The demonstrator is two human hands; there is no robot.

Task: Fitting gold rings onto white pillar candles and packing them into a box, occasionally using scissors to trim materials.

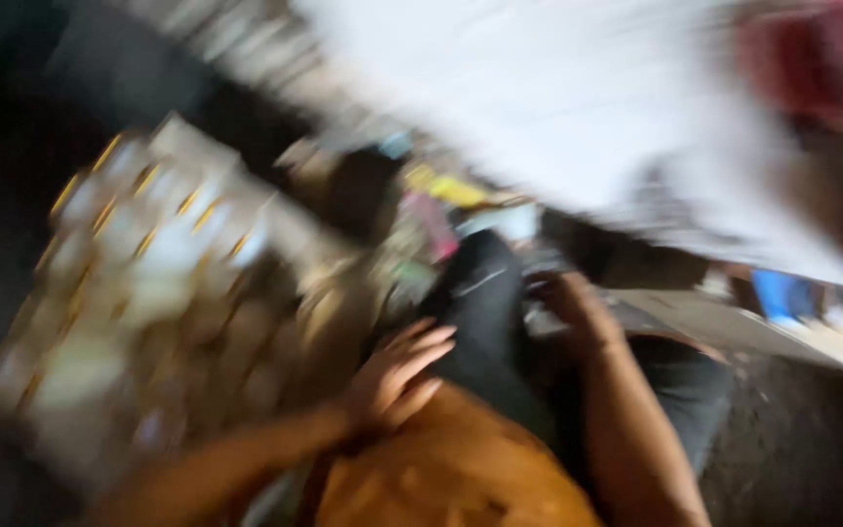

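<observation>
Bare forearms lead to the left hand (397, 376) and right hand (578, 312), with an orange-brown garment (451, 468) and dark trousers (490, 322) just beside them.

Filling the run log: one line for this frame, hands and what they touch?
view: heavy motion blur | left hand: fingers spread, by black cloth | right hand: on the cloth, grip unclear | left side: pale gold-edged packs

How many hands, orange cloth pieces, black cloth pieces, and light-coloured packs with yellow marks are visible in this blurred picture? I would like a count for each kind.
Bare hands: 2, the left hand and the right hand
Orange cloth: 1
Black cloth: 1
Blurred light-coloured pack with yellow marks: 1
Total: 5
Blur hides the smaller items.
</observation>
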